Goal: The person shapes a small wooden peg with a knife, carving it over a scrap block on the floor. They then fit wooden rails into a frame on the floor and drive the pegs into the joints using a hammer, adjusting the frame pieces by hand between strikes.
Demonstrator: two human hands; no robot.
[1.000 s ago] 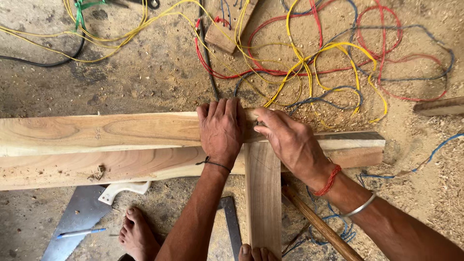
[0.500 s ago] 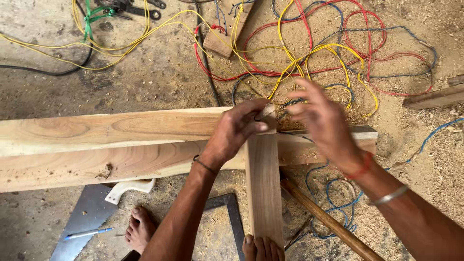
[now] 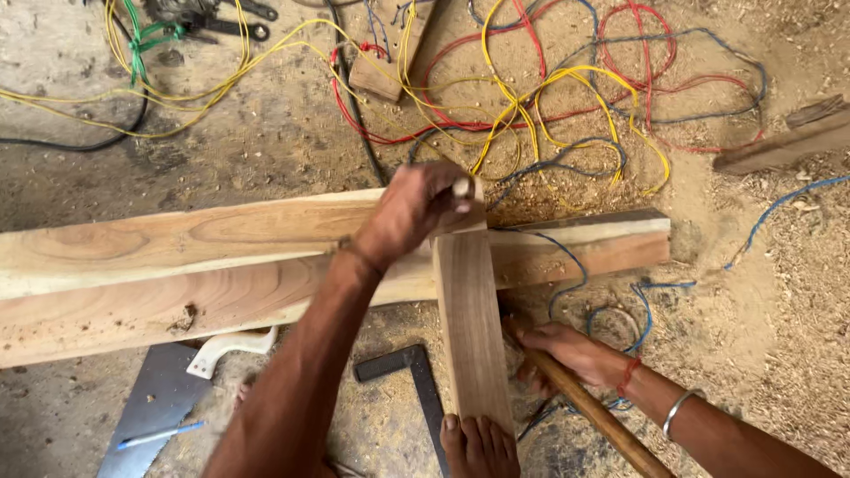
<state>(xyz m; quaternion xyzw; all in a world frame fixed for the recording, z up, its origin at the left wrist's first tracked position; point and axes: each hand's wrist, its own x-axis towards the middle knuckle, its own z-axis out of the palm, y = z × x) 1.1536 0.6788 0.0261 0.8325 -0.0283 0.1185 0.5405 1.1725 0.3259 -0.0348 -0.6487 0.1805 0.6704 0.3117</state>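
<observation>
The left hand [image 3: 416, 212] pinches a small pale object against the upright plank [image 3: 469, 336] at the long board [image 3: 177, 265]. At four o'clock, the right hand [image 3: 567, 354] wraps around a wooden handle [image 3: 602, 420].

Single head view, looking steeply down, close over wooden beams [image 3: 221, 265] on sandy floor [image 3: 779, 292].

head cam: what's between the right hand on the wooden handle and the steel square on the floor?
In the head view, the upright-running short plank lies between the right hand on the wooden handle and the steel square; a foot rests on its near end.
</observation>
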